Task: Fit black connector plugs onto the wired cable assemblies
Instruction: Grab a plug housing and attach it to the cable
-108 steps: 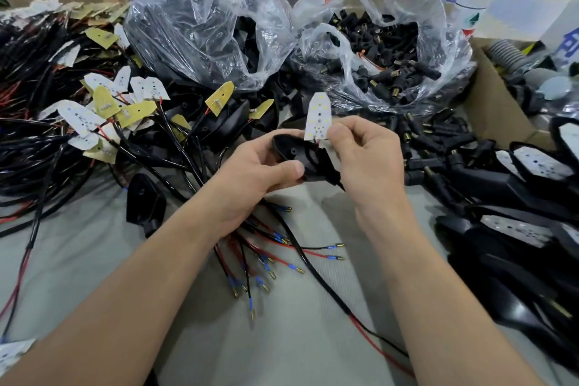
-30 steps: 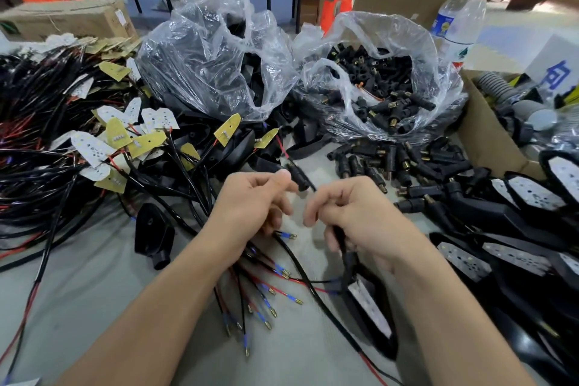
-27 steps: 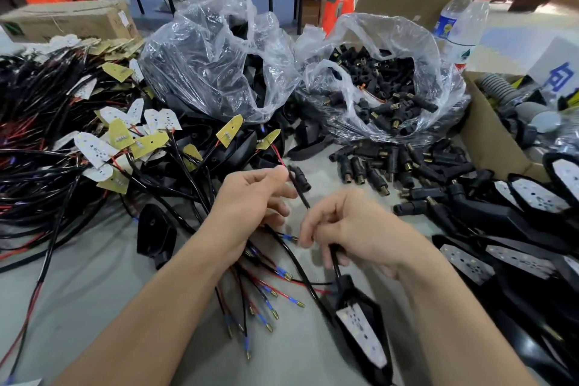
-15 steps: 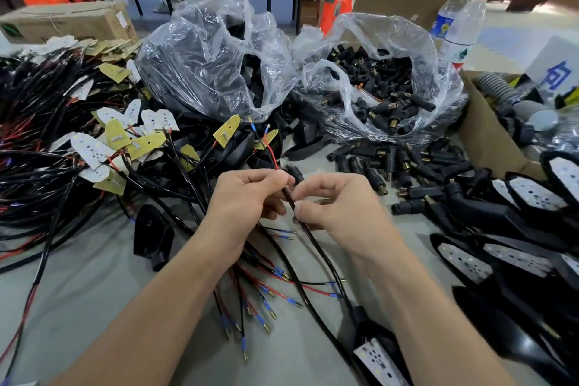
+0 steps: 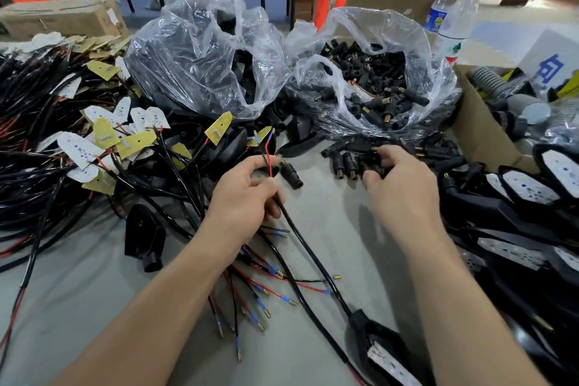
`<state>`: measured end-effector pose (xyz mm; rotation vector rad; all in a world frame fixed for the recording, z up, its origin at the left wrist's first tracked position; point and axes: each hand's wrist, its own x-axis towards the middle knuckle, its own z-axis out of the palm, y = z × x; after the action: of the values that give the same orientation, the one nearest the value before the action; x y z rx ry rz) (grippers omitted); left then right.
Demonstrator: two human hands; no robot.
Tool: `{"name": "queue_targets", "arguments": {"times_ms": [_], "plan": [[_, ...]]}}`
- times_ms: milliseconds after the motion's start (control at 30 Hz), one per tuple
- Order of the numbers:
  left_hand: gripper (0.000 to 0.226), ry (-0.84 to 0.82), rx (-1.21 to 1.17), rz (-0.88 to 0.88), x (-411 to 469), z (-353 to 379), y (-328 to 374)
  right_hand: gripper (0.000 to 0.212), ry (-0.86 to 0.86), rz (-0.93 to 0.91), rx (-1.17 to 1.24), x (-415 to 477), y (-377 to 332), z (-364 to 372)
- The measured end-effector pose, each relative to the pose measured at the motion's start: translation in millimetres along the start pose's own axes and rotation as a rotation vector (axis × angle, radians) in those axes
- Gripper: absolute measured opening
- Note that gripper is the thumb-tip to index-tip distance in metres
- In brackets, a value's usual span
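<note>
Left hand (image 5: 247,194) grips the limp cable (image 5: 300,238) near its free end, right hand (image 5: 398,188) digs into loose plugs (image 5: 344,164) just in front of the plug bag (image 5: 416,50), grip unclear; plugs look light and rigid, so pinch the barrel.

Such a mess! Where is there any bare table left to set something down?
Bare grey table lies between the left hand and right hand, split by the black cable. Another patch sits lower left, below the lone black housing. Crowded: wire pile left, plastic bags behind, loose plugs and stacked housings right.
</note>
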<state>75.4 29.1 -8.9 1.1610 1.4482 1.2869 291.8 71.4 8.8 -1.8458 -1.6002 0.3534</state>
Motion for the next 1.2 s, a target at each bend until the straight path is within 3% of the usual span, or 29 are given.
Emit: {"name": "queue_targets", "arguments": {"times_ms": [133,233,367,533,633,733,867,1033,1200], "plan": [[0.027,0.024,0.165,0.020,-2,4,-1,0.031,-0.097,-0.031,-0.250,-3,-7,10],[0.021,-0.023,0.285,0.041,-6,6,-3,0.037,-0.097,0.044,-0.287,-5,-11,6],[0.016,0.045,0.413,0.146,-9,7,-6,0.035,-0.132,0.029,-0.347,-12,-12,4],[0.023,0.087,0.355,0.153,-11,9,-5,0.042,-0.147,-0.117,0.184,-19,-15,8],[0.030,0.141,0.417,0.184,-13,8,-3,0.045,-0.229,-0.046,0.478,-23,-24,11],[0.027,0.266,0.585,0.261,-16,7,2,0.034,-0.321,0.111,0.828,-30,-36,16],[0.004,0.373,0.604,0.325,-21,7,6,0.024,-0.414,0.229,1.054,-34,-41,16],[0.019,0.328,0.715,0.543,-21,6,4,0.008,-0.408,0.457,1.316,-23,-36,13],[0.016,0.298,0.737,0.494,-18,7,3,0.022,-0.379,0.487,1.399,-12,-25,15]]}}
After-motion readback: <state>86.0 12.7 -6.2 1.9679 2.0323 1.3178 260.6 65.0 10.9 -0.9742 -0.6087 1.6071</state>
